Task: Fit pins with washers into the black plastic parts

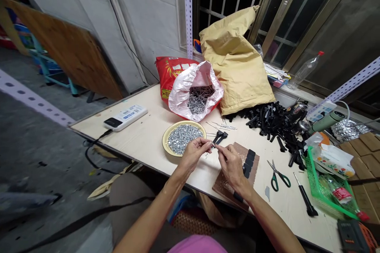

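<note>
While the two hands meet over the near edge of the table (151, 128), a small piece (213, 144) lies between their fingertips, just right of the round bowl; its shape is too small to make out. The left hand (193, 151) is narrowed to a pinch on it, thumb against forefinger. The right hand (232, 163) is likewise narrowed, its thumb and forefinger meeting the piece from the right.

Just beyond the fingertips lie black-headed parts (219, 138), with loose thin rods (225, 126) farther back. Left of the hands stands the yellowish bowl (164, 147), filled with small shiny metal pieces (183, 137). Beneath and beside the right hand lies a brown mat (220, 182), bearing a row of black blocks (248, 163).

Behind the bowl, an open red sack (170, 72) shows thin metal pins (199, 99) inside; to its right leans a tan paper sack (240, 73). A heap of black parts (271, 120) spreads across the far right. Nearer on the right lie green-handled scissors (275, 177), a thin-shafted tool (306, 201) with a black handle, and a green basket (311, 174) containing a bottle (341, 194). At the far left lies a white device (127, 117) with a cable.
</note>
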Tool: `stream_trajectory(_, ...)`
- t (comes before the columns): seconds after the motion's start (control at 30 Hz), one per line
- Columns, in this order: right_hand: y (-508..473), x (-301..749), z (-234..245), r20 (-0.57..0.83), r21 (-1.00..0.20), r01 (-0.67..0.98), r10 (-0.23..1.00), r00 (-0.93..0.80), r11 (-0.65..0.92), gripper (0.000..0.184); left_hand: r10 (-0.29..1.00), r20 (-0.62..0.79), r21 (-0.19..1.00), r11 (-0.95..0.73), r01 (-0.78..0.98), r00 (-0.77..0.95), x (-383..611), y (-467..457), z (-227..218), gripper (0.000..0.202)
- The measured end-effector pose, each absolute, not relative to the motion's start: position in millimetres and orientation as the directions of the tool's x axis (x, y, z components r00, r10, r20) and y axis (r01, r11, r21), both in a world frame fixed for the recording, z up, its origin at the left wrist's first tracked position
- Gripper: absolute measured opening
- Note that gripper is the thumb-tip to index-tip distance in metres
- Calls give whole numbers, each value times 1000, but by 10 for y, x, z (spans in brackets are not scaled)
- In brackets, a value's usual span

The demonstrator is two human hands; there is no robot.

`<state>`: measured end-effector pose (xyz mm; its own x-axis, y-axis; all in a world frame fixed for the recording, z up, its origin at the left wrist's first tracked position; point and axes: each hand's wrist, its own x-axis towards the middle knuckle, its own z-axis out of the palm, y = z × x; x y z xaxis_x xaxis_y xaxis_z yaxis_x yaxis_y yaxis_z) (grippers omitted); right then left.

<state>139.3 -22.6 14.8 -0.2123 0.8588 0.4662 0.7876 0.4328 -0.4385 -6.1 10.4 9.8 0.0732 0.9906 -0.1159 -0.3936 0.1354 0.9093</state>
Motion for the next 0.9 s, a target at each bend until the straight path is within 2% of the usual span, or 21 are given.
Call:
stream_trajectory(0.13, -265, 1414, 119, 471, -520, 760, 873, -126, 390, 22, 994, -100, 931, 112, -348, 53, 8, 77, 94, 33)
stream_trajectory(0.33, -349, 1482, 94, 425, -570, 756, 903, -64, 322, 18, 985, -139, 917, 167, -362, 101, 115, 61, 29, 36)
stream_trajectory(0.63, -474, 1665, 21, 471, -505, 820, 882, 0, 269, 23, 967, -171, 924, 223, -310, 186, 286, 11, -31, 37)
stream_trajectory(0.83, -515, 1741, -21, 357, -560, 802, 934, 8, 207, 30, 967, -161, 943, 210, -259, 199, 354, -36, -42, 32)
stream_trajectory(0.9, -522, 1756, -40, 342, -583, 788, 940, 13, 201, 27, 968, -159, 947, 205, -246, 193, 378, -53, -48, 32)
